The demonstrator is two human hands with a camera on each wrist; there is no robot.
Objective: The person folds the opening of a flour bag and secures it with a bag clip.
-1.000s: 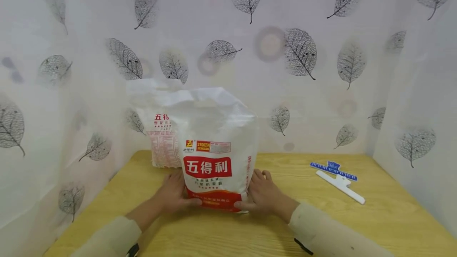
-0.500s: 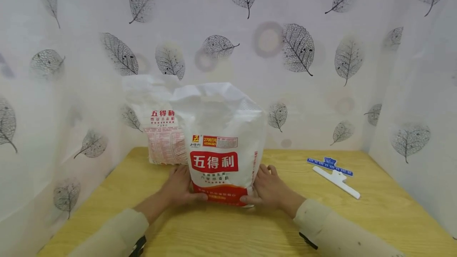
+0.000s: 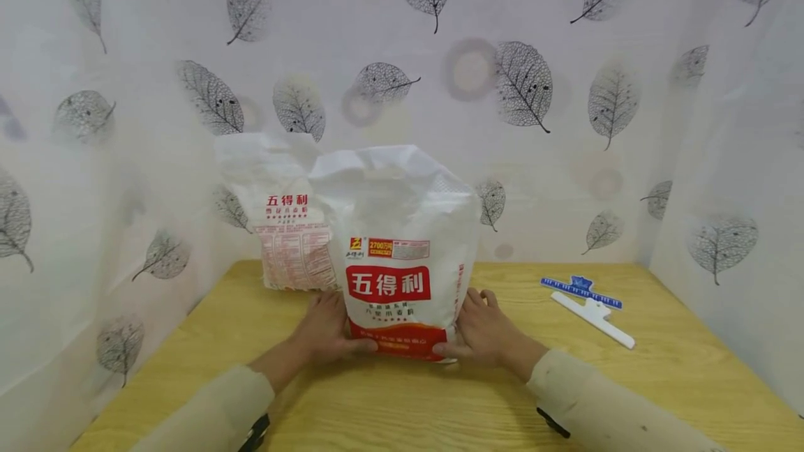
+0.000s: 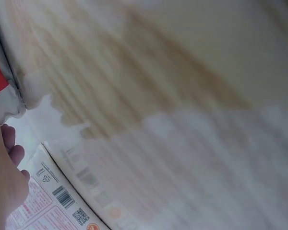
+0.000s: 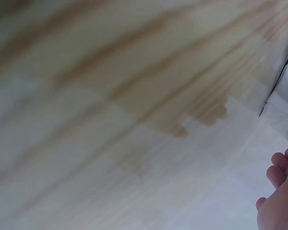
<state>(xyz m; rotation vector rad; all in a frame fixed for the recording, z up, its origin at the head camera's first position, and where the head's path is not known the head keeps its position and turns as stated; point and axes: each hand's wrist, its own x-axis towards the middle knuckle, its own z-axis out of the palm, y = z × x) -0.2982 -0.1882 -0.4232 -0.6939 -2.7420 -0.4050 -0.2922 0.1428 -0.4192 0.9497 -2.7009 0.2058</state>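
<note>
A white flour bag (image 3: 392,225) with a red label stands upright on the wooden table, its top puffed and creased. My left hand (image 3: 325,333) grips its lower left side, the thumb lying across the front. On the opposite side my right hand (image 3: 493,335) holds the lower right edge, thumb also on the front. Behind and to the left stands a second flour bag (image 3: 292,243), partly covered by the first. In the left wrist view, that rear bag (image 4: 57,196) shows a barcode close to my left hand (image 4: 7,177). The right wrist view catches curled fingers of my right hand (image 5: 281,196) by the front bag (image 5: 284,108).
Toward the right of the table (image 3: 685,375) lie a blue bag clip (image 3: 581,292) and a white bag clip (image 3: 595,319), side by side at a slant. A pale leaf-patterned curtain (image 3: 402,40) encloses the table at the back and sides.
Both hands have moved the front flour bag to the right along the table. More of the rear bag's printing is now uncovered. The head view has shifted slightly; the clips lie as before.
</note>
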